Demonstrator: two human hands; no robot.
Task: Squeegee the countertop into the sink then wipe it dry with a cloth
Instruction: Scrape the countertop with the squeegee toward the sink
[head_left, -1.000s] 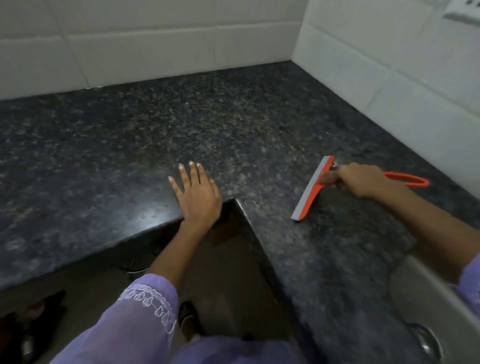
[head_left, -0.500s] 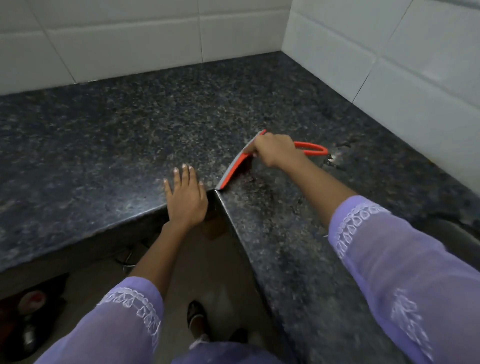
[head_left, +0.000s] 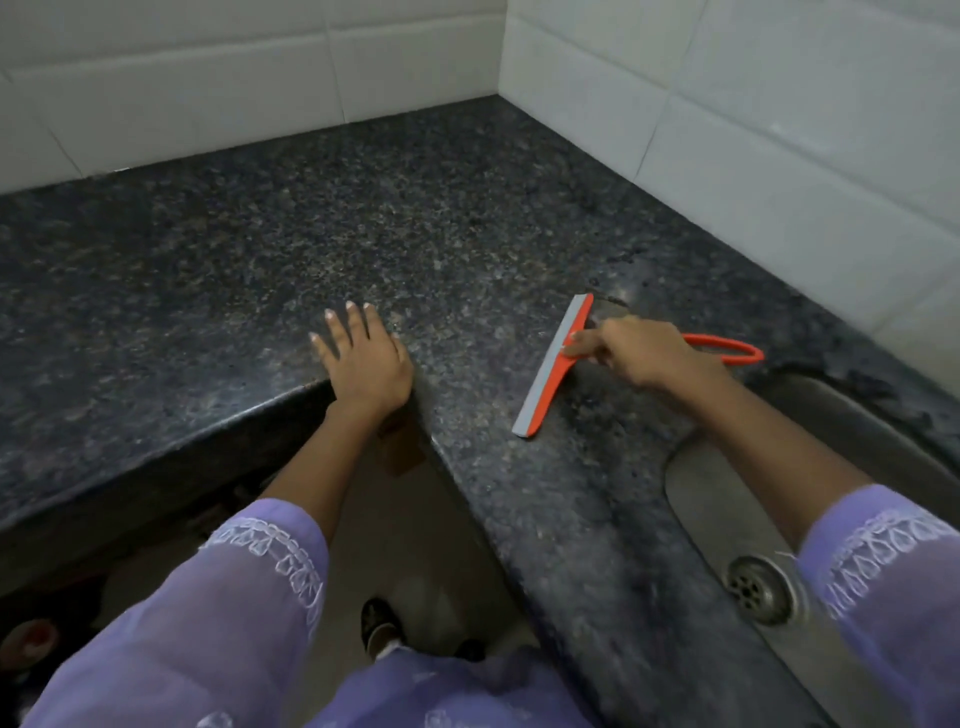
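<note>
A dark speckled granite countertop (head_left: 426, 228) wraps around an inner corner. An orange squeegee (head_left: 551, 370) with a grey blade lies blade-down on it, a little left of the steel sink (head_left: 727, 499). My right hand (head_left: 639, 351) grips the squeegee's handle near the blade; the orange loop of the handle sticks out behind the hand. My left hand (head_left: 363, 358) rests flat on the counter at the inner corner edge, fingers spread, holding nothing. No cloth is in view.
White tiled walls (head_left: 727, 130) rise behind and to the right of the counter. The sink's drain (head_left: 756, 587) shows at the lower right. Below the counter edge are the floor and a foot (head_left: 379, 626).
My right hand has drawn the squeegee from the inner corner beside my left hand back to the right, toward the sink. My left hand has stayed in place.
</note>
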